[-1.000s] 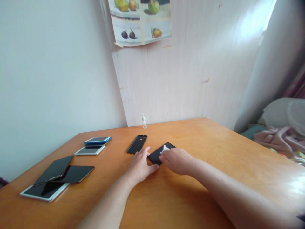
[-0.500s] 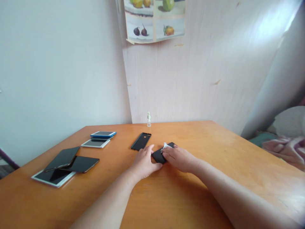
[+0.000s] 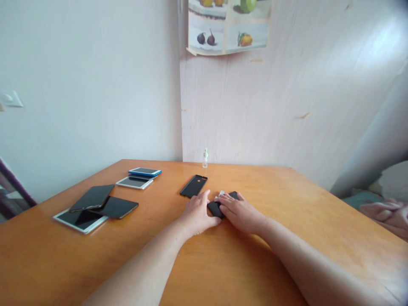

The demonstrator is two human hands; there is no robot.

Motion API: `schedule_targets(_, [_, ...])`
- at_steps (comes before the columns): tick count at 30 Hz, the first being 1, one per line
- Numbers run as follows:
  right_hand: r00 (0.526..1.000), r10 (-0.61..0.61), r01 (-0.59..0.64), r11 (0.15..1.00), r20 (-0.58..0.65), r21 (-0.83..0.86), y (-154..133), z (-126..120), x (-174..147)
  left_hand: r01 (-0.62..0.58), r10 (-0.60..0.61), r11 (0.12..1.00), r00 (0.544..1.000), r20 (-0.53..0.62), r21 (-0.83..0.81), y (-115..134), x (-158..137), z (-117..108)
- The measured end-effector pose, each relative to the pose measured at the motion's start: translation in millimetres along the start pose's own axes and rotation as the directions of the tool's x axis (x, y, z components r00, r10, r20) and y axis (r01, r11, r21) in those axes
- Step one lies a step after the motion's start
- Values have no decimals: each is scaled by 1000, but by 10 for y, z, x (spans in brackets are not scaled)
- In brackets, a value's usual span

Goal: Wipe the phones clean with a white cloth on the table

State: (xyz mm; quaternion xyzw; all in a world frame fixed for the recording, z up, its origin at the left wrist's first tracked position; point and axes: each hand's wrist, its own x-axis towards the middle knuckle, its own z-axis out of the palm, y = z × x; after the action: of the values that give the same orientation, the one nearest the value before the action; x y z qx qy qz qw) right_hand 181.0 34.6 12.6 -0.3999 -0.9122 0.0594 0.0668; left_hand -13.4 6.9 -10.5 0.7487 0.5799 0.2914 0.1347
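A black phone [image 3: 214, 208] lies flat on the wooden table, partly covered by both hands. My left hand [image 3: 196, 216] holds its near left end, thumb on the near edge and fingers on the far side. With fingers pressed down on the phone's upper face, my right hand [image 3: 239, 213] keeps a crumpled white tissue [image 3: 220, 194] against it. Only a bit of the tissue shows past the fingertips. Just beyond my left hand lies a black phone case [image 3: 194, 186] with a camera cutout.
To the left, a white tablet [image 3: 79, 221] lies under two dark devices [image 3: 92, 198]. Farther back, a blue phone [image 3: 145, 171] rests partly on a white one [image 3: 134, 182]. A small clear pump bottle [image 3: 205, 159] stands at the table's back edge.
The view has turned slightly left, so everything appears shifted right. My right hand has slid a little over the phone, covering more of the tissue. My left hand keeps its hold.
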Motion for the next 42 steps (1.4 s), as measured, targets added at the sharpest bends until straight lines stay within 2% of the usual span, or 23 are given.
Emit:
schedule_targets(2, [995,-103,103,994,12,30,-143,-7,-24,-27,27,1000,1000,0,2,-14,9,8])
schedule_targets(4, [995,-104,104,995,10,-2,-162,-13,-23,-30,30,1000,1000,2,10,-21,12,10])
schedule_targets(7, [997,74,-76,988,-23,-135,48,-20,2,5,-5,1000,1000,8,17,-12,7,4])
schedule_targets(9, [977,205,-213,957,-57,-198,196,-27,5,17,-17,1000,1000,16,17,-1,1,-3])
schedule_targets(11, [971,230,-239,946,-64,-221,214,-37,-12,18,-19,1000,1000,16,16,4,-2,-7])
schedule_targets(14, [999,28,-32,980,-24,-198,-17,-56,-67,-6,6,1000,1000,10,16,-6,1,-6])
schedule_targets(16, [992,-126,123,981,-7,-151,-191,-67,-101,-37,36,999,999,7,27,-15,4,-5])
schedule_targets(18, [983,-186,185,975,2,-126,-238,-78,-114,-52,51,998,999,9,41,-19,6,-7])
schedule_targets(20, [992,-126,125,980,8,-154,-128,-88,-101,-38,37,998,999,18,48,-12,4,-13])
schedule_targets(22, [1000,6,-4,978,7,-208,56,-101,-77,-12,10,999,1000,28,51,2,0,-22])
schedule_targets(25, [991,134,-128,964,10,-232,181,-136,-68,9,-11,998,999,37,60,22,-7,-36])
schedule_targets(27, [996,90,-83,976,23,-200,73,-172,-98,2,-5,998,999,39,64,29,-10,-44])
schedule_targets(30, [996,-65,71,992,59,-105,-191,-234,-185,-20,17,998,999,38,60,28,-11,-49])
schedule_targets(32, [991,-98,103,993,91,-51,-254,-279,-233,-26,24,998,999,38,57,22,-10,-46])
schedule_targets(35, [993,46,-36,995,110,-94,-93,-339,-242,-10,7,998,999,39,65,13,-8,-37])
schedule_targets(37, [976,194,-173,968,103,-179,51,-368,-222,-1,-2,997,999,42,71,10,-7,-31])
schedule_targets(39, [954,282,-250,936,103,-247,83,-383,-216,1,-4,997,999,42,73,11,-6,-28])
schedule_targets(40, [953,283,-246,932,110,-266,40,-385,-224,-3,-1,997,999,43,73,13,-6,-29])
schedule_targets(42, [970,207,-166,947,127,-275,-138,-381,-265,-8,4,997,999,45,75,19,-7,-32])
